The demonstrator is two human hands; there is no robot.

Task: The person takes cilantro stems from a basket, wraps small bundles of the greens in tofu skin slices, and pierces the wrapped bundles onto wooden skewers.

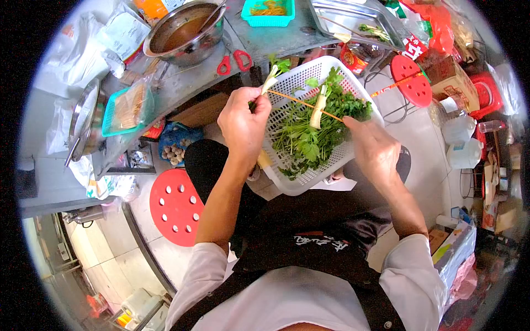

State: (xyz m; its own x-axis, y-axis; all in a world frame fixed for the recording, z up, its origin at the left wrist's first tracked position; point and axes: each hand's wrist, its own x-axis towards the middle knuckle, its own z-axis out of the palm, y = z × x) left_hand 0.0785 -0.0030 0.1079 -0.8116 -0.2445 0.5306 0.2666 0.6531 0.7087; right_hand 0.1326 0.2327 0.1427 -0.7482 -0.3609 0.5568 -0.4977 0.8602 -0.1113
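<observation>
My left hand (243, 118) is closed round a pale rolled piece with green leaves (270, 78), at the left end of a thin wooden skewer (292, 100). My right hand (375, 144) pinches the skewer's other end. Midway along the skewer sits a second pale roll (317, 112) with green leaves sticking out of its top. Beneath both hands, a white perforated basket (354, 77) rests on my lap, holding a heap of leafy green herbs (301, 144).
A metal bowl of brown sauce (182, 33), red scissors (234, 62), a teal basket (269, 20) and a metal tray (359, 10) stand on the table ahead. Red stools (175, 207) are on the floor either side. A bag of skewers lies in another teal basket (109, 115).
</observation>
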